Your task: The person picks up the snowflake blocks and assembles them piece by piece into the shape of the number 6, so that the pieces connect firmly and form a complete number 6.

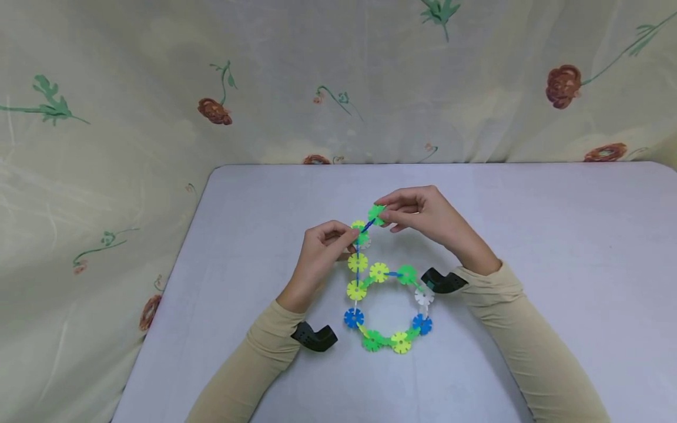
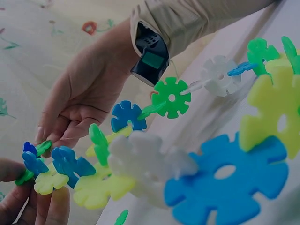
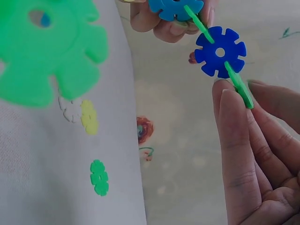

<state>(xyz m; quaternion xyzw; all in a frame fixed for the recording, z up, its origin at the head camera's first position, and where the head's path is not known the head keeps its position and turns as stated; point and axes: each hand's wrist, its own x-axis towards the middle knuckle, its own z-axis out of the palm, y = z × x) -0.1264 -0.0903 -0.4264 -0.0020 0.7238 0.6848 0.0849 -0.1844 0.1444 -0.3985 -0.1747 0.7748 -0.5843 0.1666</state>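
Note:
A chain of interlocked notched plastic discs (image 1: 358,262) in green, yellow, blue and white runs up from a ring of such discs (image 1: 401,343) at the table's middle. My left hand (image 1: 329,244) pinches the chain near its upper end. With thumb and fingers, my right hand (image 1: 423,214) grips the green disc (image 3: 239,85) at the tip, which is slotted into a dark blue disc (image 3: 219,52). Another green disc joins that one to a lighter blue disc (image 3: 176,8) beside the left fingers. Up close in the left wrist view, a large blue disc (image 2: 227,176) hides part of the chain.
A green disc (image 3: 99,178), a yellow disc (image 3: 89,117) and a white one (image 3: 70,111) show on the table surface. The white-covered table (image 1: 571,247) ends at a floral curtain (image 1: 381,88). Each sleeve carries a black wrist device (image 1: 314,337).

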